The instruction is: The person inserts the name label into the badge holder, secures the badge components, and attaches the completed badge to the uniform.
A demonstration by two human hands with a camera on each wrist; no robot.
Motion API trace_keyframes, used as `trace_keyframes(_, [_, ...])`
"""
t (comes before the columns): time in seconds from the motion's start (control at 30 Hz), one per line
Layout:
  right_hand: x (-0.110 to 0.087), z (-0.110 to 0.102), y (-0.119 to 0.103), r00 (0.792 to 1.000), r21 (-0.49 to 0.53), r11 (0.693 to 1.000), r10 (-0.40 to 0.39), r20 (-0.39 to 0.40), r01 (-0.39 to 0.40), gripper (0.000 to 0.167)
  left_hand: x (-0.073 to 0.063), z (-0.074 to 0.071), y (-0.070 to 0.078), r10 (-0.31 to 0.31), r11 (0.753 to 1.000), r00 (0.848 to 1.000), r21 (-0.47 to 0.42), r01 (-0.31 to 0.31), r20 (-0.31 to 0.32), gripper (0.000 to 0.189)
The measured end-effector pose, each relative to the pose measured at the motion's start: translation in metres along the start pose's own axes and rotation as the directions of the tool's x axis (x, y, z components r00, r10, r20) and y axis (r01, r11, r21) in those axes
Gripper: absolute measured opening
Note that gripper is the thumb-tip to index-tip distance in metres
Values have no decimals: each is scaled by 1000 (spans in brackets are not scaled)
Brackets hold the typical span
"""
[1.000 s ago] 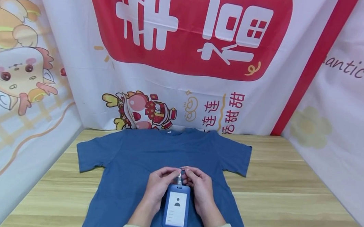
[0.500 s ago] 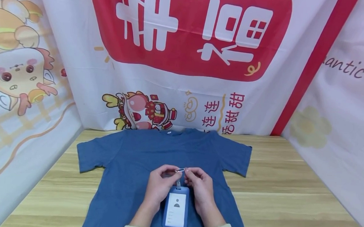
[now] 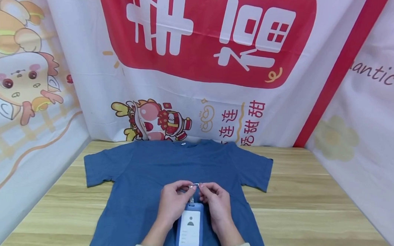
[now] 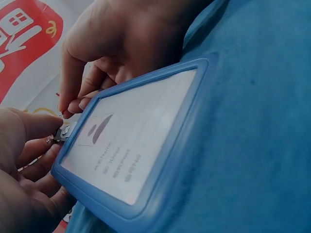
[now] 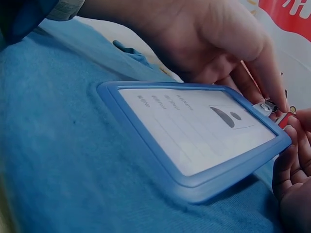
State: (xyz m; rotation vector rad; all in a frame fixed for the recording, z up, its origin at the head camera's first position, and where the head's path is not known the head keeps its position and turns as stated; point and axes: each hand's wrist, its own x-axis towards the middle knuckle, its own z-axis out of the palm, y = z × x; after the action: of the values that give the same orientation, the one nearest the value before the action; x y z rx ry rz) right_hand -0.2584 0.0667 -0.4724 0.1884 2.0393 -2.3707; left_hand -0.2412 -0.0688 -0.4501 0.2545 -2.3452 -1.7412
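A blue badge holder [image 3: 190,230] with a white card lies face up over a blue T-shirt [image 3: 131,197]. Its short clear strap [image 3: 192,199] leads up to a slim silver metal clip [image 3: 195,184]. Thumb and fingers of my left hand [image 3: 173,201] pinch the clip's left end, where it meets the strap. My right hand [image 3: 218,206] pinches the other end with thumb and forefinger. In the left wrist view, the strap's snap [image 4: 65,129] shows beside the left thumb. The clip's exact form is mostly hidden by the fingertips.
The T-shirt is spread flat on a wood-grain table [image 3: 299,202], its collar toward the back. A printed white and red curtain [image 3: 198,89] hangs behind the table, with patterned cloth sides [image 3: 367,120] left and right.
The silver clip has come into clearer view between the fingertips. The left hand has shifted slightly left, and the badge holder has slid a little toward me and left.
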Motion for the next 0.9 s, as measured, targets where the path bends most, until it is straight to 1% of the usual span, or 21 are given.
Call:
trace_keyframes(0.13, [-2, 1, -2, 1000, -19, 1000, -5, 3, 5, 19, -2, 2, 0, 69, 997, 997, 37, -68, -24, 11])
trace_keyframes(0.23, [-2, 2, -2, 1000, -30, 1000, -10, 2, 10, 17, -3, 3, 0, 118, 990, 992, 76, -115, -38, 11])
trace_keyframes(0.33, [-2, 2, -2, 1000, -39, 999, -15, -3, 15, 17, -4, 4, 0, 170, 979, 985, 116, -165, -30, 9])
trace_keyframes(0.43, [-2, 3, -2, 1000, -41, 999, -17, -8, 17, 17, -4, 4, 0, 207, 969, 978, 139, -204, -4, 10])
trace_keyframes(0.53, [-2, 3, -1, 1000, -37, 999, -15, -10, 14, 17, -3, 4, -1, 217, 966, 976, 142, -218, 22, 13])
trace_keyframes(0.63, [-1, 2, 0, 1000, -36, 999, -11, -9, 11, 17, -3, 4, -1, 210, 967, 977, 140, -212, 30, 14])
trace_keyframes(0.77, [-1, 2, 0, 1000, -45, 999, -14, -6, 13, 17, -2, 4, -3, 195, 973, 981, 124, -195, 14, 12])
trace_keyframes(0.9, [-1, 2, -1, 1000, -62, 998, -27, 0, 27, 17, -1, 5, -4, 196, 974, 981, 118, -193, -15, 10])
